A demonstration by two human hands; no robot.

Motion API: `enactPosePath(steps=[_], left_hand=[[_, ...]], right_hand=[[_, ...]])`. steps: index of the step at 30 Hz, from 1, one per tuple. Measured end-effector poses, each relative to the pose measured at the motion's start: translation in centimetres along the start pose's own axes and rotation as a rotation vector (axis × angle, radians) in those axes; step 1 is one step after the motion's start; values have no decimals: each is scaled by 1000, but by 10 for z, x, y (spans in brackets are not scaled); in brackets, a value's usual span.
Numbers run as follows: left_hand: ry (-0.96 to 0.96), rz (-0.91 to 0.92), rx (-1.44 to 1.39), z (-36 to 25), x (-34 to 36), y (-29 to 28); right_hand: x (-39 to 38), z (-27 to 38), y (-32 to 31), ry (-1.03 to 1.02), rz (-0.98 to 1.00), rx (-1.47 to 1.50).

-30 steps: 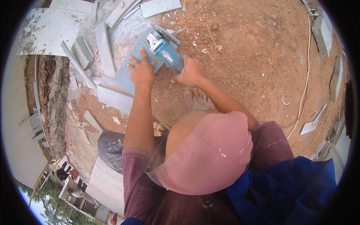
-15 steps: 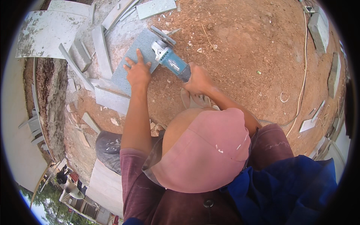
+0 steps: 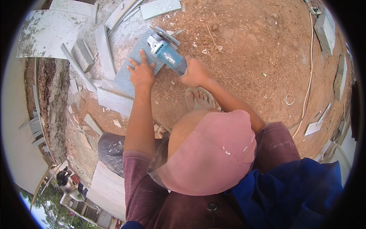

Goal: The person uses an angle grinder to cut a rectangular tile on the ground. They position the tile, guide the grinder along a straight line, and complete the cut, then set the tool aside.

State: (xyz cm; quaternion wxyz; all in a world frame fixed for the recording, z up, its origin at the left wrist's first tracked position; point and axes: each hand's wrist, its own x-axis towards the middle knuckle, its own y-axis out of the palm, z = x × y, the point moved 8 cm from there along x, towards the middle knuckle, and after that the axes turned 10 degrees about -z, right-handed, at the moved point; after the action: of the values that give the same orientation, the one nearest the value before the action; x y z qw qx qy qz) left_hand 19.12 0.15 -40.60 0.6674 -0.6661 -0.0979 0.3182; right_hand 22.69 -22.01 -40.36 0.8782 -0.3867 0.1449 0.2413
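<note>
My right hand [image 3: 195, 71] grips the dark rear handle of a teal angle grinder [image 3: 169, 57], with its fingers wrapped round it. The grinder's head and disc [image 3: 167, 37] are over the far right end of a blue-grey stone slab [image 3: 124, 78]; whether the disc touches the stone I cannot tell. On the same slab my left hand [image 3: 142, 73] lies flat with its fingers spread, a little left of the grinder. The slab slants across the ground, its near end beside a paler offcut [image 3: 114, 101].
Cut slabs and strips [image 3: 105, 51] lie left of the work, near a large speckled board [image 3: 49, 34]. A pale cable [image 3: 310, 72] runs over the reddish dirt at right, past thick stone blocks [image 3: 325, 32]. My sandalled foot [image 3: 199, 99] is just below the grinder.
My right hand has brought the grinder slightly left and away from me, so its head sits further over the slab. My left hand stays in place on the stone.
</note>
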Motion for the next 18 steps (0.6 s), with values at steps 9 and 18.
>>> enactPosePath(steps=[9,18], left_hand=[[-3,9,-6,1,-1,-1],[-4,-10,0,5,1,3]], right_hand=[[1,1,0,2,10,16],[-35,-30,-2,80,51,51]])
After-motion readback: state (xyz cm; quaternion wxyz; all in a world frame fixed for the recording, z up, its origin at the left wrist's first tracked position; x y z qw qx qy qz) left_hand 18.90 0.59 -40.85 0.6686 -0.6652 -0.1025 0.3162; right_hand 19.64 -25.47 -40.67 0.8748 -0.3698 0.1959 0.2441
